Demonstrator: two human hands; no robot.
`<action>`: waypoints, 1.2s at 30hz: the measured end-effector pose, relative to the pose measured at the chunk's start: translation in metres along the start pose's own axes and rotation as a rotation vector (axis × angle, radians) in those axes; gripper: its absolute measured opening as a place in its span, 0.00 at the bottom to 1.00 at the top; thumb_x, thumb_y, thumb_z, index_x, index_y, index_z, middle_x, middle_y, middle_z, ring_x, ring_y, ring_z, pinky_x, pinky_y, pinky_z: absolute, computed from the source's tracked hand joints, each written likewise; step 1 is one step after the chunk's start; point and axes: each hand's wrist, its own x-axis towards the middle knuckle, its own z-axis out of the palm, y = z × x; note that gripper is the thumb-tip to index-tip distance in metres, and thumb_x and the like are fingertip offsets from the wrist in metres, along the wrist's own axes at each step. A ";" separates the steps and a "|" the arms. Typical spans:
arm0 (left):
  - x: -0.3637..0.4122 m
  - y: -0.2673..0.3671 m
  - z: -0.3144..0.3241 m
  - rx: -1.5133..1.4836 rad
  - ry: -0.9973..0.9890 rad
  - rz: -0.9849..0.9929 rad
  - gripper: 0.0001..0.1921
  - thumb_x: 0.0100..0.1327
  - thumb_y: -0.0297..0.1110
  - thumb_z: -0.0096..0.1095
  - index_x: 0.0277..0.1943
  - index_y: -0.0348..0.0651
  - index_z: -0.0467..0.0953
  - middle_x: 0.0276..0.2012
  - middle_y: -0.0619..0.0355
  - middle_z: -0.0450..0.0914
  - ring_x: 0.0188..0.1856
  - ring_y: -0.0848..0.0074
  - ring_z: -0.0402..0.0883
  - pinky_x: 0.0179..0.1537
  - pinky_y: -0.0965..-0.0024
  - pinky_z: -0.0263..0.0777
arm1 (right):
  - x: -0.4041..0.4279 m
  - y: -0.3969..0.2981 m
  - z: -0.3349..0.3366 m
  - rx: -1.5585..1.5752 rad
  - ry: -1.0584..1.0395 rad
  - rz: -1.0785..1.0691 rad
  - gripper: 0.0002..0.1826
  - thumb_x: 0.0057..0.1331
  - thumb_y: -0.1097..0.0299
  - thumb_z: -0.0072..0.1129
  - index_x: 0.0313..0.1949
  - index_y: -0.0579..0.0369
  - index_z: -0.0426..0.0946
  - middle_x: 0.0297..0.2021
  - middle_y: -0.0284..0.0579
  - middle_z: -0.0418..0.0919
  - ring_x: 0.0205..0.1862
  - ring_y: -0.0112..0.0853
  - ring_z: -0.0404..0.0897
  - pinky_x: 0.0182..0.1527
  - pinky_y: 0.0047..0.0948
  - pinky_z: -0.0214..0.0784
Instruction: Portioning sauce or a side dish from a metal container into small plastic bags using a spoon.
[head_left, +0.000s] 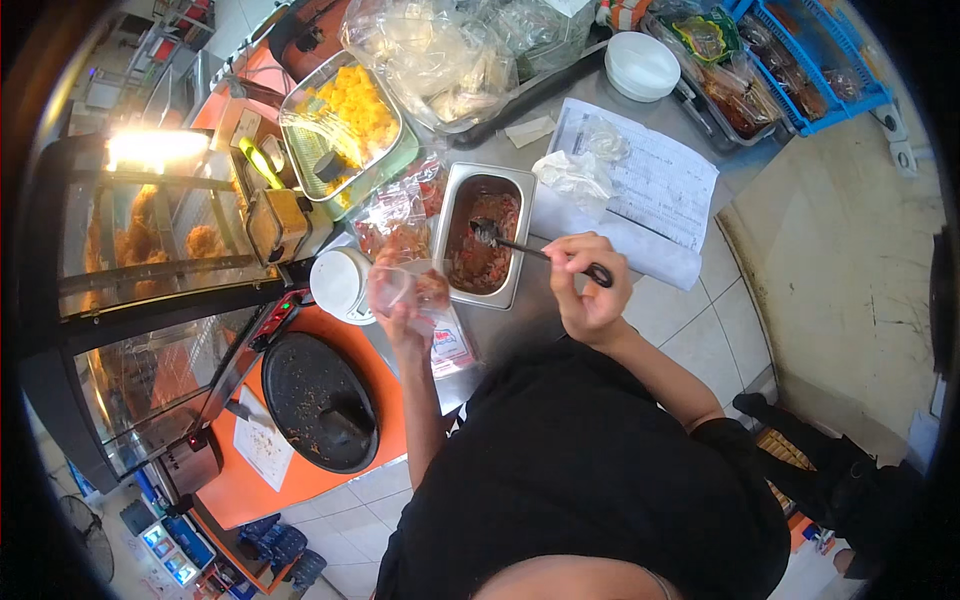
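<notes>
My right hand (590, 285) grips the dark handle of a spoon (517, 246), whose bowl rests in reddish-brown chunky food inside a rectangular steel pan (524, 217). On the pan's other side, my left hand (397, 300) holds a clear plastic bag (424, 283) with some brown-red food in it. A round white kitchen scale (339, 283) stands just left of that hand. Behind the hand lie filled clear bags (394, 225) of reddish food. Below the pan is a flat packet (452, 345) with printing, partly under the held bag.
Upper left stands a mesh basket (330, 193) of yellow food. A lit glass food warmer (161, 255) is at left, a black round tray (319, 401) below it. Crumpled tissue (577, 176) lies on printed sheets (660, 187). White bowls (642, 66) and a blue basket (832, 116) sit upper right.
</notes>
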 end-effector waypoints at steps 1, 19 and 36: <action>-0.002 0.004 -0.001 -0.058 0.018 -0.080 0.39 0.49 0.51 0.65 0.58 0.38 0.56 0.51 0.52 0.65 0.29 0.84 0.72 0.39 0.74 0.72 | -0.003 -0.002 0.003 -0.002 -0.001 0.003 0.12 0.54 0.86 0.52 0.34 0.60 0.63 0.28 0.49 0.73 0.29 0.34 0.75 0.32 0.26 0.68; -0.025 0.009 -0.029 -0.157 0.090 -0.018 0.35 0.54 0.47 0.59 0.62 0.46 0.53 0.58 0.60 0.61 0.48 0.68 0.70 0.52 0.58 0.65 | -0.018 0.010 0.026 -0.164 -0.456 0.138 0.10 0.51 0.83 0.55 0.32 0.59 0.66 0.28 0.45 0.72 0.30 0.37 0.74 0.32 0.31 0.68; -0.032 0.013 -0.001 -0.061 0.159 0.000 0.31 0.39 0.43 0.75 0.44 0.38 0.66 0.44 0.55 0.66 0.40 0.75 0.72 0.37 0.79 0.70 | -0.037 0.016 0.026 0.081 -0.084 0.422 0.05 0.60 0.79 0.51 0.33 0.60 0.64 0.29 0.44 0.72 0.30 0.27 0.74 0.31 0.24 0.68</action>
